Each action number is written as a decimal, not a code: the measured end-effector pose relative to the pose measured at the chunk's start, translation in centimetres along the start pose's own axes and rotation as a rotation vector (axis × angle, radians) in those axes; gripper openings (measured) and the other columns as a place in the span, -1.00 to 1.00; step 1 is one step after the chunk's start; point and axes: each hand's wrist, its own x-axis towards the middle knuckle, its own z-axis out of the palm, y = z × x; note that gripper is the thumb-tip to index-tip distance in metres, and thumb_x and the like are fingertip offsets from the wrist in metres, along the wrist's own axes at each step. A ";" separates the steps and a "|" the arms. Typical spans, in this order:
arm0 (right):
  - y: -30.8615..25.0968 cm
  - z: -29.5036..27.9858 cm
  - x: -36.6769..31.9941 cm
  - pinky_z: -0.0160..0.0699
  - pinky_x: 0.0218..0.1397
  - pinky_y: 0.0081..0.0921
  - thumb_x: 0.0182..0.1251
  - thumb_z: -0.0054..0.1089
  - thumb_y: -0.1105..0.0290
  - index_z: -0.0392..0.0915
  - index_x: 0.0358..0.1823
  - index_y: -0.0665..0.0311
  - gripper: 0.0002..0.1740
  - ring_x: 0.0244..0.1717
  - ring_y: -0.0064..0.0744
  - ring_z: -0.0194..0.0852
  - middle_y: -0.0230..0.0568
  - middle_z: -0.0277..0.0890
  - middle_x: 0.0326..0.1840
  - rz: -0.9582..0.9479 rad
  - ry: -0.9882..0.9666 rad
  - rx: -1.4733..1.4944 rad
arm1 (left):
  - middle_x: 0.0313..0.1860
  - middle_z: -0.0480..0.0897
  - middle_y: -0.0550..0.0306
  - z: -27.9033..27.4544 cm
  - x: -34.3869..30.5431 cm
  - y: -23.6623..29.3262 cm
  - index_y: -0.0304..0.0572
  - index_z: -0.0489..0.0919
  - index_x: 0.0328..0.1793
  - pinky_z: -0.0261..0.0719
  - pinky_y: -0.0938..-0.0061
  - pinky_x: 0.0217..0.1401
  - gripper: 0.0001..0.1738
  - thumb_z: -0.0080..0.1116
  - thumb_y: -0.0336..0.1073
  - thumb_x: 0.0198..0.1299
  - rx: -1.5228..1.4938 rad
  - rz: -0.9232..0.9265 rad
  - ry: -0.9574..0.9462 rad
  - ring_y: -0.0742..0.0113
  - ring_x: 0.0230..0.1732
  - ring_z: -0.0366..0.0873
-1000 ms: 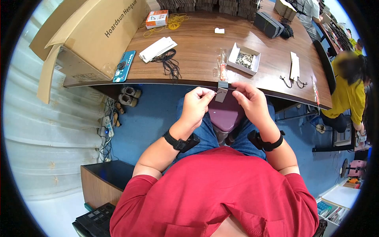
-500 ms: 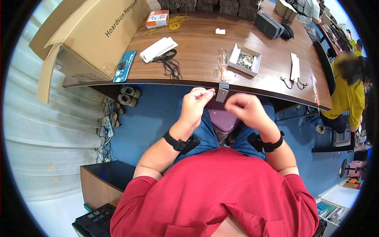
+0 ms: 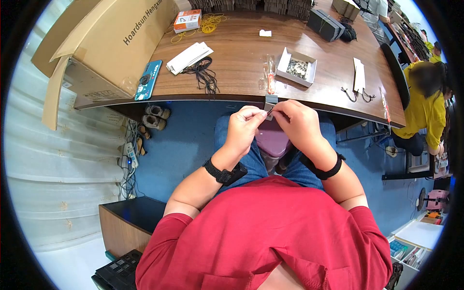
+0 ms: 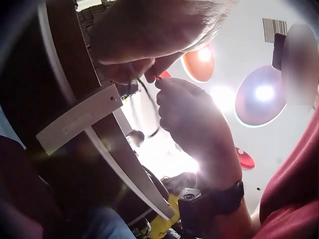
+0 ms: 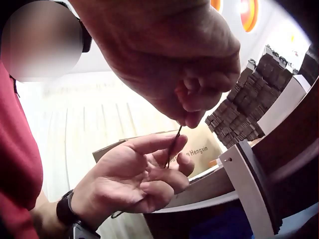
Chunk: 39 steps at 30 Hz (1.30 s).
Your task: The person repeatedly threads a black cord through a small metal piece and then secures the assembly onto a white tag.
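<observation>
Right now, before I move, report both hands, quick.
Left hand: closed, pinching a thin dark cord.
Right hand: closed, pinching the same dark cord.

"Hoardsun Hengxin" is printed in dark letters on the large open brown cardboard box (image 3: 108,58); the right-wrist view shows "Hengxin" on it again, with most of the first word covered. Smaller dark marks low on its side cannot be read. The pale, flat rectangular strip (image 4: 75,122) bears a faint line of lettering, perhaps capitals, too blurred to spell out. Print on the flat blue rectangular package (image 3: 149,79) and the small orange-and-white box (image 3: 187,21) is too small to read.
</observation>
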 end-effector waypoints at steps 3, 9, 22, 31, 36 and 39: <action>0.2 0.1 0.0 0.53 -0.38 -0.36 0.07 0.24 0.36 0.58 -0.41 0.17 -0.92 -0.42 -0.17 0.57 -0.23 0.55 -0.44 -0.004 0.019 -0.004 | -0.42 0.50 0.32 0.1 0.0 0.2 -0.25 0.63 -0.29 0.11 0.74 -0.65 -0.93 0.17 -0.42 0.20 0.053 0.026 -0.001 0.69 -0.61 0.23; 0.5 0.1 -0.2 0.54 -0.38 -0.35 0.05 0.26 0.39 0.58 -0.36 0.17 -0.90 -0.42 -0.16 0.56 -0.23 0.55 -0.43 -0.009 0.032 0.000 | -0.35 0.48 0.30 0.1 0.0 0.0 -0.30 0.63 -0.30 0.19 0.74 -0.55 -0.92 0.18 -0.43 0.19 0.258 0.128 -0.013 0.66 -0.52 0.29; 0.8 -0.9 0.5 0.52 -0.29 -0.40 -0.11 0.33 0.41 0.62 -0.28 0.14 -0.74 -0.35 -0.30 0.56 -0.33 0.56 -0.28 -0.296 -0.012 -0.145 | -0.32 0.49 0.23 -0.2 0.2 0.4 -0.35 0.61 -0.31 0.38 0.65 -0.19 -0.92 0.19 -0.46 0.17 0.318 0.126 -0.029 0.52 -0.28 0.41; 1.9 -0.7 -0.2 0.47 -0.34 -0.55 0.11 0.25 0.45 0.61 -0.37 0.34 -0.89 -0.44 -0.46 0.52 -0.24 0.57 -0.47 0.314 -0.249 0.476 | -0.38 0.52 0.27 -0.3 -0.1 0.4 -0.36 0.62 -0.26 0.40 0.64 -0.21 -0.88 0.16 -0.42 0.22 0.379 0.161 -0.165 0.54 -0.33 0.43; 2.4 -0.6 -1.5 0.47 -0.34 -0.54 0.12 0.26 0.43 0.61 -0.37 0.37 -0.87 -0.46 -0.46 0.51 -0.19 0.56 -0.49 0.453 -0.266 0.489 | -0.45 0.50 0.30 -1.0 -0.1 -0.3 -0.30 0.60 -0.27 0.38 0.69 -0.37 -0.88 0.15 -0.37 0.24 0.420 0.065 -0.264 0.59 -0.46 0.39; 2.3 0.2 -3.0 0.48 -0.36 -0.49 0.08 0.28 0.46 0.60 -0.40 0.32 -0.91 -0.46 -0.27 0.54 -0.17 0.53 -0.48 0.218 -0.060 0.233 | -0.50 0.47 0.32 -1.6 -0.1 -0.2 -0.25 0.57 -0.28 0.24 0.74 -0.60 -0.88 0.12 -0.35 0.26 0.030 -0.386 -0.270 0.66 -0.60 0.27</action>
